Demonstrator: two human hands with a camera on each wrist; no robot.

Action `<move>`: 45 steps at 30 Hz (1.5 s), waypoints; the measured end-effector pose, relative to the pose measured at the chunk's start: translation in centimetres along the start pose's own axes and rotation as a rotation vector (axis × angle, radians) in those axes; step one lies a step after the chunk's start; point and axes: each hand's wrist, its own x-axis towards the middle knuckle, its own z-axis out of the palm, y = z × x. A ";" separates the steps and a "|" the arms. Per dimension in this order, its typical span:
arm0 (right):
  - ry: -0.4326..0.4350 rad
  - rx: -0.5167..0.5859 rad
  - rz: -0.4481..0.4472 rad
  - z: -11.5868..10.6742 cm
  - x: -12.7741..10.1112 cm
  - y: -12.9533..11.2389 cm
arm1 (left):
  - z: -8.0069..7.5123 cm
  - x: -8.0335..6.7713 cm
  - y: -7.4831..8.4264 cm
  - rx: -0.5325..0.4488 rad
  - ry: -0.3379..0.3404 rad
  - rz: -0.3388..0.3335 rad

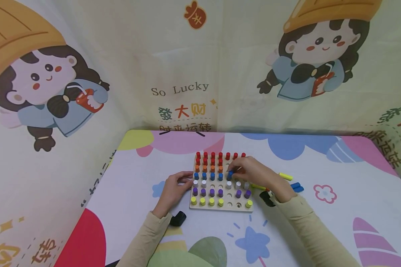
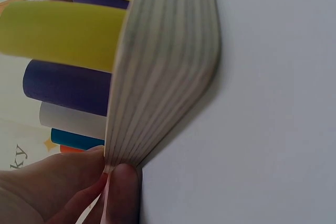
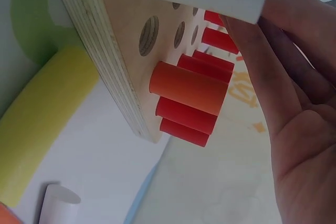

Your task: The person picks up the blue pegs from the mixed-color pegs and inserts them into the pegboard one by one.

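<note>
Wooden peg board (image 1: pixel 221 206) sits mid-table on the printed tablecloth (image 1: pixel 337 222), pegs in colour rows: red at 12 o'clock, then orange, blue, white, purple, yellow at 6 o'clock. Several holes are open in the right half. Right hand (image 1: pixel 254 172) is over the blue row at about 2 o'clock of board centre, fingertips pinched on a blue peg (image 1: pixel 230 174) that stands at the board; can't tell whether it is seated in its hole. Left hand (image 1: pixel 173 189) is at the board's 9 o'clock edge, thumb and fingers curled on the rim; the left wrist view shows a fingertip (image 2: pixel 123 192) against the plywood edge. Peg's long axis is vertical, pointing straight up out of the board like its neighbours. Handling call: the peg looks like a small painted wood cylinder, so light, rigid, not fragile, the smooth paint a bit slippery. Best hold is a two-finger pinch on the upper side wall, keeping it plumb to the hole. Loose spares lie on the cloth at 3 o'clock of the board: a yellow peg (image 1: pixel 285 176) and two blue pegs (image 1: pixel 296 187), all on their sides. A black object (image 1: pixel 178 218) lies near the left wrist.
</note>
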 end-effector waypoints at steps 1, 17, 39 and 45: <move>0.000 0.000 0.000 0.0 0.0 0.0 | 0.0 0.0 0.0 -0.001 0.000 -0.002; -0.010 -0.005 -0.016 0.4 0.3 0.0 | 0.0 0.0 -0.2 0.005 -0.001 -0.010; 0.016 -0.053 -0.049 0.4 -0.3 -0.3 | 0.0 0.0 -0.2 -0.017 -0.007 -0.011; 0.051 -0.066 -0.075 0.1 -1.3 -0.1 | 0.1 0.1 -0.1 -0.013 -0.006 -0.010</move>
